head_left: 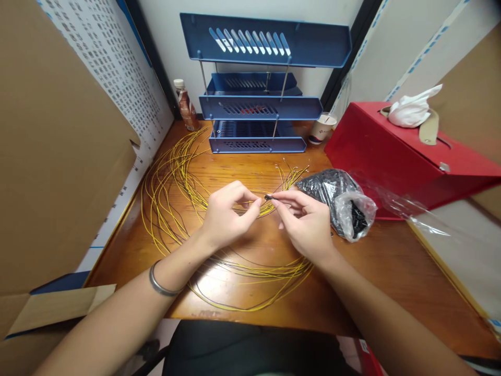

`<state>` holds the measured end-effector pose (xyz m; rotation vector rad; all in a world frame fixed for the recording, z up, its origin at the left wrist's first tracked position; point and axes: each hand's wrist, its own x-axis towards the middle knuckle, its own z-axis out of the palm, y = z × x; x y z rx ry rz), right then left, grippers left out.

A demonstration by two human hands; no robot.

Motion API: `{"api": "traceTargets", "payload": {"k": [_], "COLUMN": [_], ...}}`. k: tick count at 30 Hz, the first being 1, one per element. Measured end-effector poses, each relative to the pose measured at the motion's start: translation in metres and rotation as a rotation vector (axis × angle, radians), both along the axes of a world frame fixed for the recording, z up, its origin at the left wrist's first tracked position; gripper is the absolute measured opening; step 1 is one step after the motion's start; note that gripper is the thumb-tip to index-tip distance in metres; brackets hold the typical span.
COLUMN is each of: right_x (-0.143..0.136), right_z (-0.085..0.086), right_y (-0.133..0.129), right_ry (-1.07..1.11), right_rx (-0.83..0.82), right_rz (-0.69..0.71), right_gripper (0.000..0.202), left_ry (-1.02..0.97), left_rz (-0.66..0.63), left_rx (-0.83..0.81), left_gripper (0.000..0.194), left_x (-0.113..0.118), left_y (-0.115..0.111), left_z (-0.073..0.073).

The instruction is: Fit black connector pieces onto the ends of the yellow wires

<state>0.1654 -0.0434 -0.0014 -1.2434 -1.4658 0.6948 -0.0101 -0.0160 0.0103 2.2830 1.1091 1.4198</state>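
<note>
My left hand (230,211) is closed in a pinch, thumb against forefinger, on what looks like a thin wire. Facing it, my right hand (305,219) pinches a small black piece (268,197), whose exact kind is too small to make out. The two sets of fingertips nearly meet over the table. Below and around both hands lies a big loose loop of yellow and dark wires (250,271). Their bunched ends (290,175), some with small shiny tips, fan out just beyond my right hand. Right of that hand rests an open plastic bag (329,190) of small black pieces.
At the back of the wooden table (136,277) stands a blue tiered tray rack (258,107). A bottle (187,107) is to its left, a paper cup (323,129) to its right. A red box (391,151) with tissue on top fills the right; cardboard (58,146) rises at left.
</note>
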Motion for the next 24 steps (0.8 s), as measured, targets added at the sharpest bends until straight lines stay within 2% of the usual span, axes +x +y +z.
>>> {"api": "traceTargets", "payload": {"k": [11,24], "right_x": [-0.0010,-0.0005], "right_z": [-0.0016,-0.0043], "right_y": [-0.0013,-0.0022], "right_ry": [-0.105,-0.168], "right_rx": [0.053,0.078], "right_rz": [-0.061,-0.035], "right_gripper": [0.013,0.015], "left_ry": [0.029,0.058], "left_rz": [0.017,0.011], "left_rx": [0.005,-0.010], "left_gripper": [0.015,0.016], "left_x": [0.0001,0.0002], "left_y": [0.0018,0.0020], "left_z": [-0.0025,-0.0046]}}
